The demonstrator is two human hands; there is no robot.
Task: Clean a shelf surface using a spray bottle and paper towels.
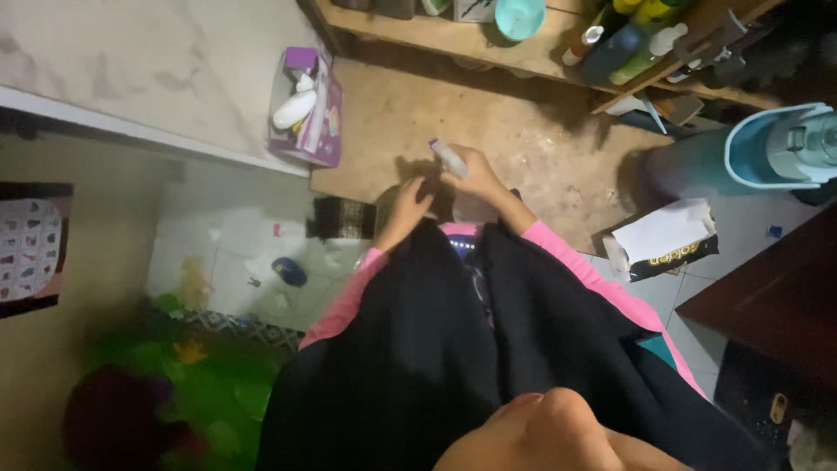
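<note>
Dim brown floor (488, 131) lies below. Right hand's fingers (475, 170) wrap a small white bottle (449, 159) held above it; left hand (410, 202) hovers half-curled, empty. Blur suggests motion: a loose grip could drop it.

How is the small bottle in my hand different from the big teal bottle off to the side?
The small bottle is slim, whitish with a purple tip, and held in the right hand. The teal bottle is far bulkier, has a clear lid, and no hand touches it. Both look tipped over in this view.
</note>
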